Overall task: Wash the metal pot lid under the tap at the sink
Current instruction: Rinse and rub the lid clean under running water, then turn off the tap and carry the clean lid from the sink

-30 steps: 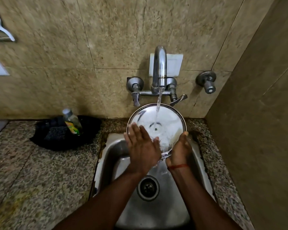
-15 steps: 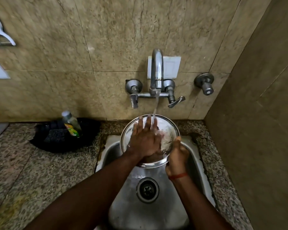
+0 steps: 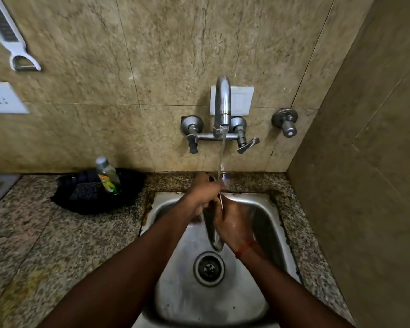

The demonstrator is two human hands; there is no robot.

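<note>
The metal pot lid (image 3: 213, 229) now stands edge-on over the steel sink (image 3: 199, 306), so only a thin sliver of it shows between my hands. My left hand (image 3: 200, 195) grips its upper edge from the left side. Pressed against the lid's right face is my right hand (image 3: 232, 223), with a red thread on the wrist. Water (image 3: 221, 159) runs from the wall tap (image 3: 223, 102) and lands at the top of the lid by my left fingers. Most of the lid is hidden by both hands.
A dish-soap bottle (image 3: 108, 177) stands in a black tray (image 3: 85, 197) on the granite counter (image 3: 45, 245) left of the sink. The drain (image 3: 208, 268) lies below my hands. A side wall (image 3: 365, 185) closes the right. A peeler (image 3: 12, 41) hangs upper left.
The lid turned from facing me to edge-on. My left hand moved from rubbing its face to gripping the top edge, and my right hand now lies against its right side. The view tilted down.
</note>
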